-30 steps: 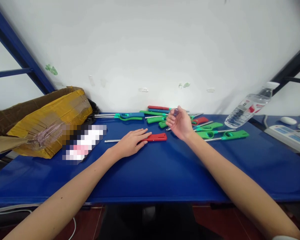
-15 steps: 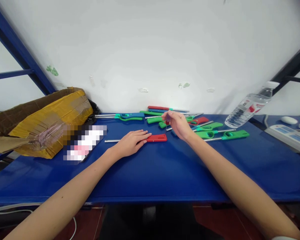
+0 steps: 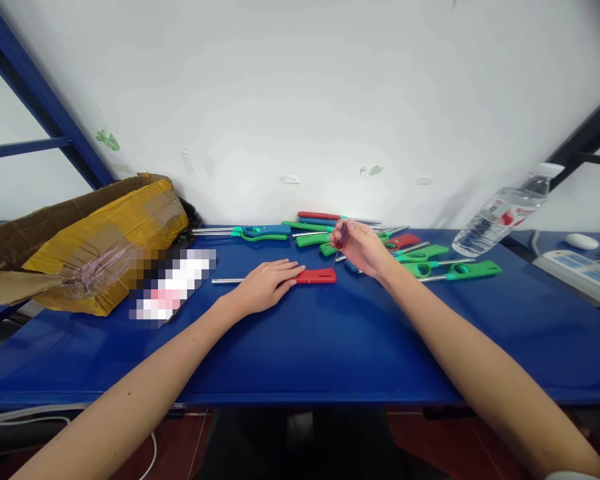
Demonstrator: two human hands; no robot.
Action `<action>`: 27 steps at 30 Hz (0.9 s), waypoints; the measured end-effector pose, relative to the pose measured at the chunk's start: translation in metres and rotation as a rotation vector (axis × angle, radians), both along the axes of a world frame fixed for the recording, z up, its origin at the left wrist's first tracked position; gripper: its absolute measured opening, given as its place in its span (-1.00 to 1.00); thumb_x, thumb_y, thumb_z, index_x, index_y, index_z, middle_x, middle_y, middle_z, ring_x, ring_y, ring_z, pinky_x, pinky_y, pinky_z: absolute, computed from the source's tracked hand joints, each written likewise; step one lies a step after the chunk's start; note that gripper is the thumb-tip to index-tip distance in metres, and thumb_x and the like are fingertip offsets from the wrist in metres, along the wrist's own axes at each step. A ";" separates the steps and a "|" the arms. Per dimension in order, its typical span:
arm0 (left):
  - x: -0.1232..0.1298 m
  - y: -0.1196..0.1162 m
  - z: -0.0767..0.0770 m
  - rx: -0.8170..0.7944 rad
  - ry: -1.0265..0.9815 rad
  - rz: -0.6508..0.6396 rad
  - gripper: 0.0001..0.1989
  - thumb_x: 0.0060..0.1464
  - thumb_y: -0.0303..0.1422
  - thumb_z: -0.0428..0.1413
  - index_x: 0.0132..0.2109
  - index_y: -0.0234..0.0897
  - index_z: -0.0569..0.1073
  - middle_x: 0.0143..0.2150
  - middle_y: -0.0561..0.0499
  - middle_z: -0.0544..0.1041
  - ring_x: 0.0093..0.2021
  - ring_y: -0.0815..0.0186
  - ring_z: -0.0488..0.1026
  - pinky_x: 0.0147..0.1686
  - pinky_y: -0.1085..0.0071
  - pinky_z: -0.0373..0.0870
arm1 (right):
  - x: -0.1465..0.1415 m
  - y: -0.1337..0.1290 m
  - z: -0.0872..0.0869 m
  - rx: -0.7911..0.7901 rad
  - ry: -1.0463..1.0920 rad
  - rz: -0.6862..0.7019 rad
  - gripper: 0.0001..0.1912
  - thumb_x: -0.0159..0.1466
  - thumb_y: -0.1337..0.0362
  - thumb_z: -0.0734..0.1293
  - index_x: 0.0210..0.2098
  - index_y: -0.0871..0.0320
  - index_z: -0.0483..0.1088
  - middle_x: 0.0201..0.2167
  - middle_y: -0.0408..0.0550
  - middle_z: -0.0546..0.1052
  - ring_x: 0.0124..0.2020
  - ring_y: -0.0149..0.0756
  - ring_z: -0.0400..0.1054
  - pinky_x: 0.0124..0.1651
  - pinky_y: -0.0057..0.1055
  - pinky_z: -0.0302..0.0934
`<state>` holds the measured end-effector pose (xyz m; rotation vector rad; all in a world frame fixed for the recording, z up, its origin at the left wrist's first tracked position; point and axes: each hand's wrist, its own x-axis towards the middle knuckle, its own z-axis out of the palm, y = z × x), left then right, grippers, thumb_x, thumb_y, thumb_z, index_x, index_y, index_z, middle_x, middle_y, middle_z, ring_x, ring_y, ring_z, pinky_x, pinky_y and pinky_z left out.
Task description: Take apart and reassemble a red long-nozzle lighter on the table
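Note:
On the blue table lies a red lighter [image 3: 317, 275] with a long metal tube pointing left. My left hand [image 3: 267, 285] rests over its middle, fingers pressed together and holding it down. My right hand [image 3: 363, 248] is closed around the dark red handle of a small screwdriver [image 3: 341, 235]. The thin shaft points down at the right end of the red lighter; whether its tip touches cannot be made out. Behind and right of my right hand lie several lighters in green [image 3: 475, 269], red and blue, partly overlapping. A blue-and-green lighter [image 3: 263, 231] lies farther back.
A taped cardboard box [image 3: 105, 253] stands at the left, beside a blurred-out flat object [image 3: 175, 287]. A water bottle [image 3: 505, 212] leans at the right, near a white device [image 3: 580, 270] and a white mouse [image 3: 581, 241]. The wall closes off the back.
My right hand has moved slightly right, and the screwdriver has turned, its shaft now pointing down at the red lighter's right end. My left hand stays on the lighter.

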<state>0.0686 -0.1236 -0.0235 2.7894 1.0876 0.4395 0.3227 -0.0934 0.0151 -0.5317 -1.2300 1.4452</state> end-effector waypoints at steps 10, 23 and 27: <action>0.000 0.002 -0.003 0.006 -0.011 0.000 -0.56 0.38 -0.27 -0.15 0.32 -0.18 0.28 0.30 -0.05 0.35 0.32 0.13 0.25 0.27 0.09 0.23 | -0.008 -0.004 0.008 -0.163 0.154 0.163 -0.70 0.29 -0.01 0.32 -0.39 0.07 0.30 -0.64 -0.32 -0.03 -0.64 -0.44 -0.10 -0.50 -0.48 0.09; 0.001 0.001 -0.002 0.003 -0.016 0.004 -0.57 0.38 -0.26 -0.15 0.31 -0.15 0.29 0.30 -0.04 0.35 0.32 0.13 0.25 0.26 0.09 0.23 | -0.012 -0.005 0.004 -0.087 0.039 0.111 -0.54 0.20 -0.13 0.39 -0.53 0.10 0.25 -0.57 -0.22 0.14 -0.38 -0.35 0.25 -0.22 -0.41 0.22; 0.000 0.000 -0.001 -0.005 -0.033 0.000 -0.57 0.38 -0.25 -0.15 0.31 -0.11 0.29 0.29 -0.02 0.36 0.32 0.12 0.25 0.25 0.08 0.25 | -0.012 -0.004 0.009 -0.106 0.009 0.125 -0.37 0.26 -0.23 0.24 -0.67 0.08 0.03 -0.67 -0.25 -0.07 -0.56 -0.34 0.03 -0.28 -0.32 0.22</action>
